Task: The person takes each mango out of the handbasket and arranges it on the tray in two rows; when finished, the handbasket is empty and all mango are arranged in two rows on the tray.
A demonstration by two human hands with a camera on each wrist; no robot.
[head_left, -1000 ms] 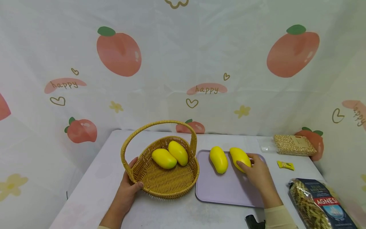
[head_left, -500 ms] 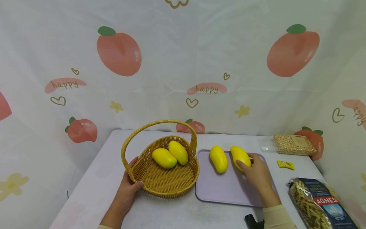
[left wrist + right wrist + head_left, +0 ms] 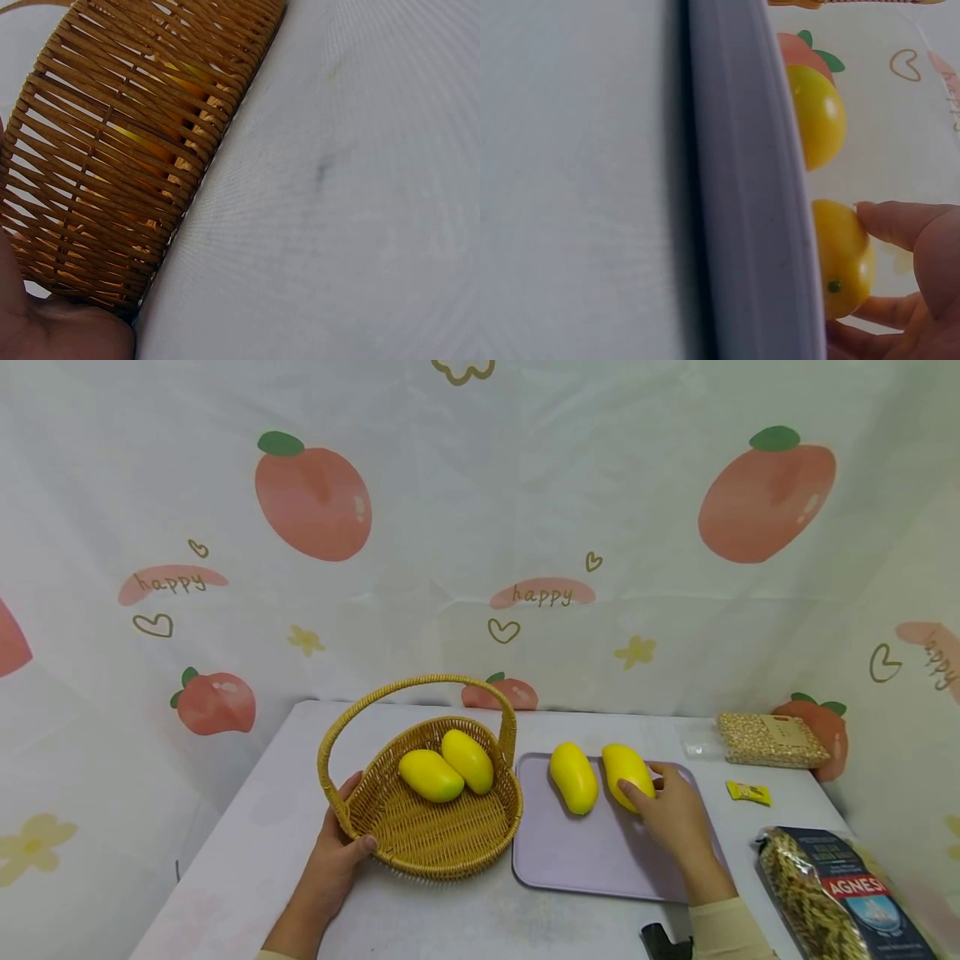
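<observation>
Right hand: the right hand (image 3: 673,814) pinches one yellow mango, thumb on its near side and fingers at its right.
Held mango: the gripped mango (image 3: 624,768) lies just left of the palm, between thumb and fingers, its far end reaching out beyond the grip; it is at the far part of the tray (image 3: 585,864), though whether its underside touches cannot be told.
Right wrist view: the tray's edge hides part of the fruit; the thumb tip meets one side, the fingers the other, with a small dark stem spot between.
Other tray mango: a second mango (image 3: 574,779) lies on the tray, just left of the held one, untouched by the hand.
Left hand: the left hand (image 3: 341,852) grips the left side of the wicker basket (image 3: 450,842), thumb over the rim.
Basket: it stands on the white table (image 3: 420,922) beside the tray, handle up, with two mangoes (image 3: 432,776) lying together towards its far side.
Right of tray: a small yellow packet (image 3: 748,792), a bag of grain (image 3: 772,741) and a bag of pasta (image 3: 843,893).
</observation>
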